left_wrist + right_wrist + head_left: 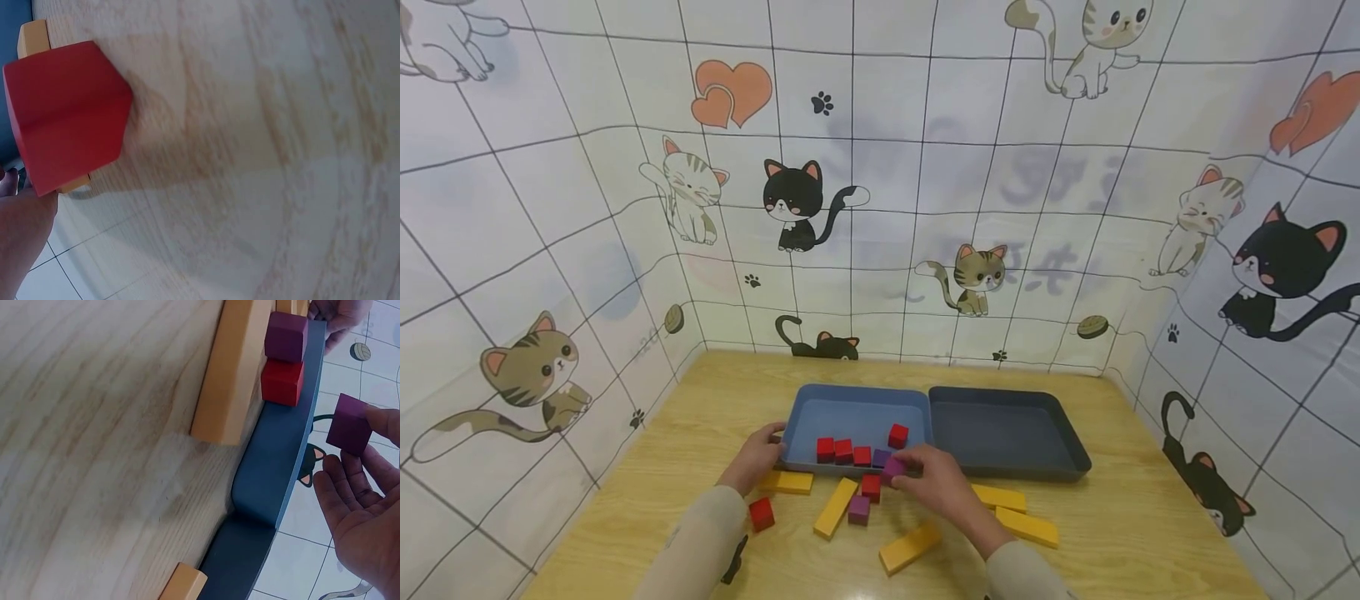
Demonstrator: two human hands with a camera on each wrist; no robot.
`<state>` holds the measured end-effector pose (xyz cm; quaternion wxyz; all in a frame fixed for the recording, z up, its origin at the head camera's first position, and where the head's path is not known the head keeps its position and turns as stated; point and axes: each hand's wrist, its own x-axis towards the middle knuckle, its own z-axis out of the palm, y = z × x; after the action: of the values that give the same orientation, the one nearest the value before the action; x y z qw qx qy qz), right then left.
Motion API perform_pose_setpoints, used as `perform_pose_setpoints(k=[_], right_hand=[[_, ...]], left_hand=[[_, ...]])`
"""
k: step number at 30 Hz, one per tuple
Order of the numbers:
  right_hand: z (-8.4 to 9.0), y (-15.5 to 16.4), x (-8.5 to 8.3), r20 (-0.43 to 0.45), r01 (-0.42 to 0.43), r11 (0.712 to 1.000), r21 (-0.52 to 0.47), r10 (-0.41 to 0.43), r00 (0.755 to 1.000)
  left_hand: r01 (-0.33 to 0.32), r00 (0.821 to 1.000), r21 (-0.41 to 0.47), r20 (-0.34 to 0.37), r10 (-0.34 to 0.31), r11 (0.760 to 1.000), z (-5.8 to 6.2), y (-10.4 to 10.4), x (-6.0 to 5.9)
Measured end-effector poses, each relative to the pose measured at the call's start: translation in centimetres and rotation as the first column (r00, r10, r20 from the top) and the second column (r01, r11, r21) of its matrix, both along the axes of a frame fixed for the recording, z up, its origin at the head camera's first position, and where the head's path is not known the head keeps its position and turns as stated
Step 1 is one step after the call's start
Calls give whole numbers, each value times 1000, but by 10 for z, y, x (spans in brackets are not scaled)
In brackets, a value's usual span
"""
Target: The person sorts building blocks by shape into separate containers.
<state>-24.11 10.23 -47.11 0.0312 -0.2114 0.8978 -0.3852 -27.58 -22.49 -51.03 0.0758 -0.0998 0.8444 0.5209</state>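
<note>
Head view: the right hand (942, 485) pinches a purple cube (892, 468) in its fingertips at the near rim of the light blue tray (850, 410), at 6 o'clock of the red cubes (844, 451) inside. The left hand (758, 456) grips the tray's 9 o'clock edge, fingers curled over it.

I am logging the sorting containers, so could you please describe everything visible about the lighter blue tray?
The lighter blue tray is a shallow, square, plastic-looking dish with rounded corners and a raised rim. It sits flat on the wooden table, side by side with a darker tray on its right. Inside lie four red cubes and one purple cube near the front wall. The left hand grips its front left corner.
</note>
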Motion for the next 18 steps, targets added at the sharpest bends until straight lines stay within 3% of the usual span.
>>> perform_pose_setpoints(k=[18], right_hand=[[8,10,-17,13,74,997,-22,-74,997]], left_hand=[[17,1000,23,-25,-16,1000,-1,-2,2]])
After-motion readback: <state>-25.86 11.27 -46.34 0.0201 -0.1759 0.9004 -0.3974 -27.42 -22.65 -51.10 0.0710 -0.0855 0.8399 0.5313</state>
